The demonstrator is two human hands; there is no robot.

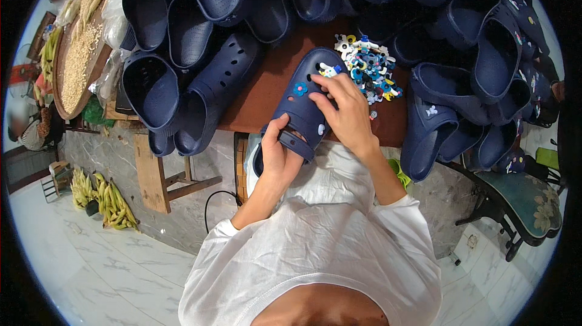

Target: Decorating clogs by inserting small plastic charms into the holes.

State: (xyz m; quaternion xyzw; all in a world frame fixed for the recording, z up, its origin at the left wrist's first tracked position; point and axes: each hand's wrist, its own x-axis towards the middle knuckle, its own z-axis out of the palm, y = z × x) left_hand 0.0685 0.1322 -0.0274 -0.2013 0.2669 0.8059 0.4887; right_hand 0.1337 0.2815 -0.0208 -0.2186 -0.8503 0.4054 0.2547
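A dark blue foam clog [292,97] lies tilted in front of me at the table's near edge, its toe pointing away. My left hand [280,151] grips it at the heel opening, thumb on top and the other fingers hidden inside. Over the toe is my right hand [345,104], its thumb and index finger apart and the fingertips at the holes. A blue flower charm [300,89] sits on the upper, a white and yellow charm [329,70] near the toe, and a small white charm [321,129] beside the strap. Just beyond the right hand lies a pile of shoe charms [370,68].
More dark blue clogs crowd the brown table [254,104]: one group at left [209,92], another at right [429,126]. A round tray of pale grains [79,65] stands far left. Below are a wooden stool [151,171], bananas [112,205] and a green cushioned chair [521,201].
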